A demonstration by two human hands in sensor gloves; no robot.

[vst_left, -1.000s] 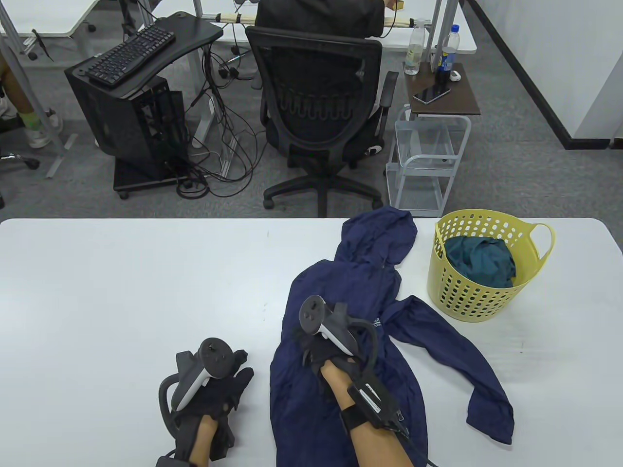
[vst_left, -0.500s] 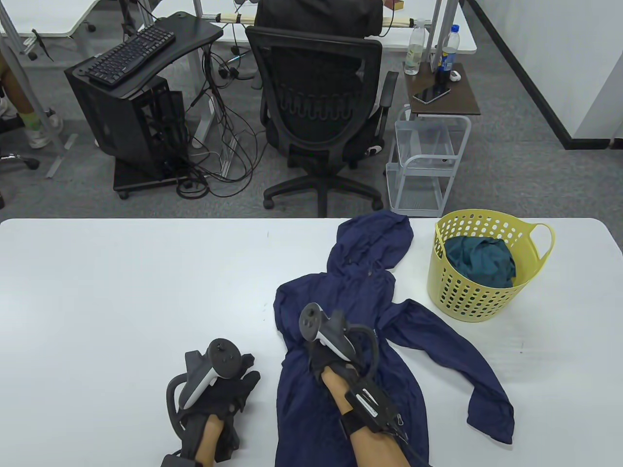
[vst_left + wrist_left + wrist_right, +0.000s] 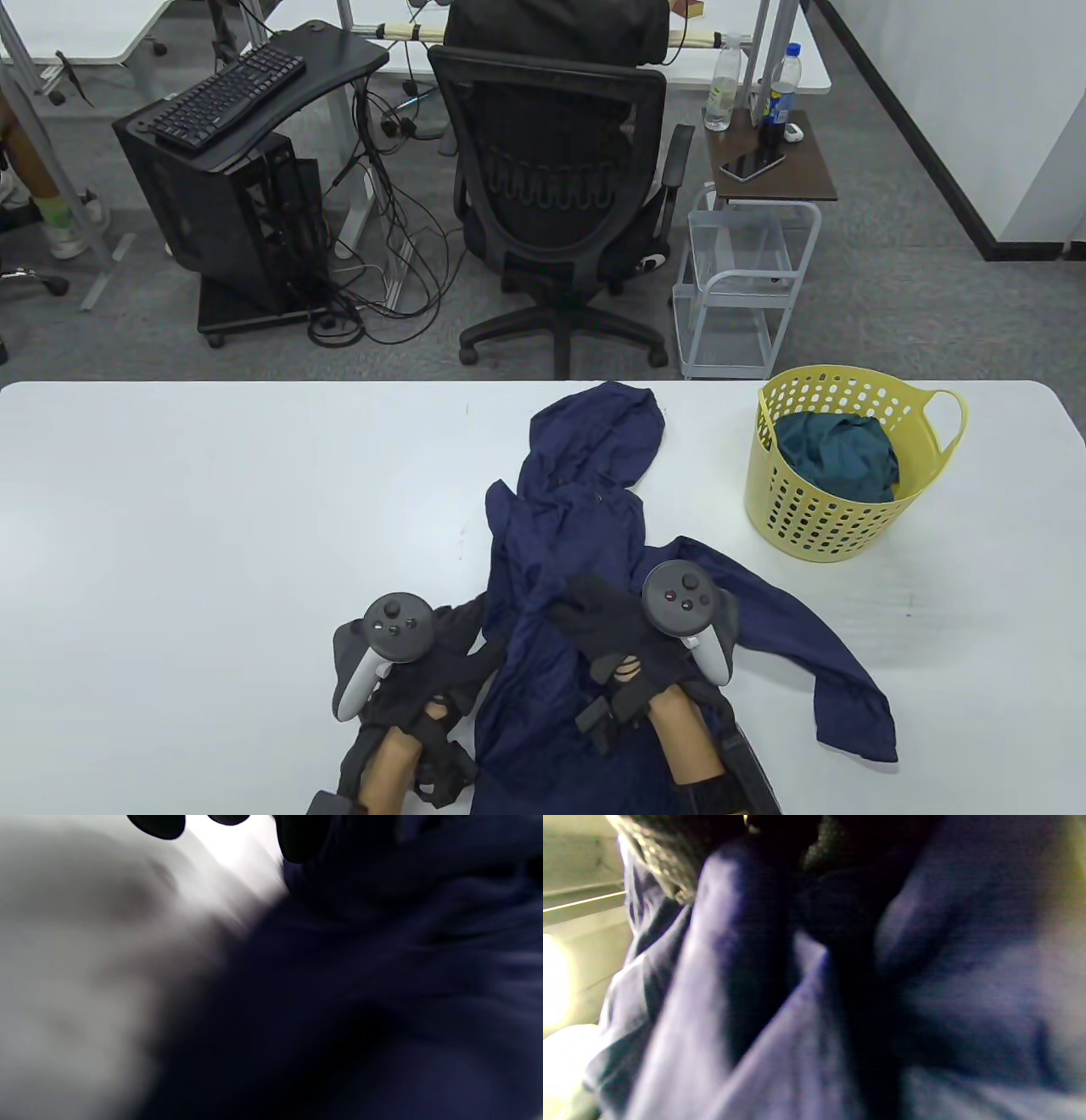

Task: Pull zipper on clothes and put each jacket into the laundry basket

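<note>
jacket [image 3: 564, 526] shifted left, bunched, hood pointing away, right hand [image 3: 628, 649] gripping

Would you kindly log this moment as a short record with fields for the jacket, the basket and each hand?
navy jacket: bunched on the white table, hood toward the far edge, one sleeve trailing right
laundry basket: yellow, upright, right of the jacket, holding a teal garment
left hand: at the jacket's left edge; grip unclear
right hand: on the jacket's front, fingers curled into the fabric
zipper: not visible
</note>
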